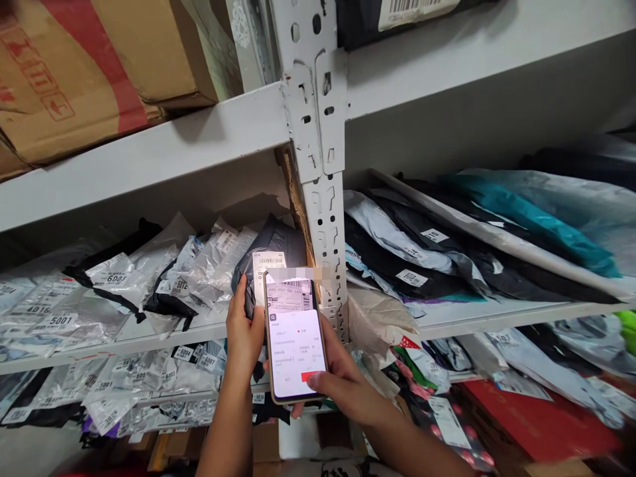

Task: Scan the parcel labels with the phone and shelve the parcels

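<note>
My right hand [342,377] is wrapped round a smartphone [297,354], its thumb on a red button low on the lit screen. The screen's upper part shows a label with a barcode, the lower part a white form. Just left of the phone, my left hand [245,324] grips the edge of a dark plastic parcel [278,235] on the shelf. A white barcode label [268,260] is stuck to that parcel, partly hidden behind the phone.
White metal shelves stand round an upright post [318,199]. Numbered plastic parcels [114,278] fill the left shelf, and dark mailing bags [422,278] the right one. A large cardboard box [163,59] sits above left. Lower right lies a red box [541,417].
</note>
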Action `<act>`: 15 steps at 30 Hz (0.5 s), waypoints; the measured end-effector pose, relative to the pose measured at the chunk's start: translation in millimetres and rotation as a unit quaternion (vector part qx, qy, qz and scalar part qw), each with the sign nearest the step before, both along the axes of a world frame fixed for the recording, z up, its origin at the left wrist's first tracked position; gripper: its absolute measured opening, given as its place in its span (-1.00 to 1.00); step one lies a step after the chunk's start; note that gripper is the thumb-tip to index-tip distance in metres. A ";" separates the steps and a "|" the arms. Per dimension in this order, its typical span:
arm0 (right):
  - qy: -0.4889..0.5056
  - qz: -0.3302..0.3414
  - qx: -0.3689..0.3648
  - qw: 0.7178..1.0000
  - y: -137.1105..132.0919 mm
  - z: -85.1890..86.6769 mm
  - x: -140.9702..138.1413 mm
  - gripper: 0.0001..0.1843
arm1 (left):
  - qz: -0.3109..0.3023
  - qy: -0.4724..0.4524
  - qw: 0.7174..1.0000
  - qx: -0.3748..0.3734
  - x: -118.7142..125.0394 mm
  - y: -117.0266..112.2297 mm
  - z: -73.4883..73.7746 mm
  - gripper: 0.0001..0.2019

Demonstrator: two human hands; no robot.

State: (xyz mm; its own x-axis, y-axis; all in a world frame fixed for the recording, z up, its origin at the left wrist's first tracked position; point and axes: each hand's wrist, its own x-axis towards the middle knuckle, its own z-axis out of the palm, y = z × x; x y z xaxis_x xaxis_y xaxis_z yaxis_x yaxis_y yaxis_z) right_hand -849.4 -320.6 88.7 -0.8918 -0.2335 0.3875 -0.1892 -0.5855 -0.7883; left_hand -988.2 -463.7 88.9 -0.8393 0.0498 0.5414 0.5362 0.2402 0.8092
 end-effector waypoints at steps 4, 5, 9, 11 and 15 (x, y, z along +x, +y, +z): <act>-0.017 0.014 -0.048 0.999 2.7 -0.4 -2.4 -0.06 | 0.028 0.023 0.999 -0.036 0.8 2.9 1.0 -0.32; -0.013 0.020 -0.057 0.998 4.7 -1.5 -2.8 -0.05 | 0.039 0.032 0.998 -0.042 1.5 5.0 2.5 -0.34; -0.011 0.019 -0.074 0.997 18.2 -10.5 0.5 0.01 | 0.110 0.069 0.987 -0.095 8.1 18.1 21.6 -0.37; -0.019 -0.004 -0.070 0.997 26.4 -15.1 6.0 0.06 | 0.144 0.037 0.973 -0.178 14.7 24.1 39.1 -0.35; -0.033 -0.071 -0.040 0.996 39.7 -19.2 21.6 0.12 | 0.207 0.038 0.904 -0.371 27.9 37.9 75.5 -0.43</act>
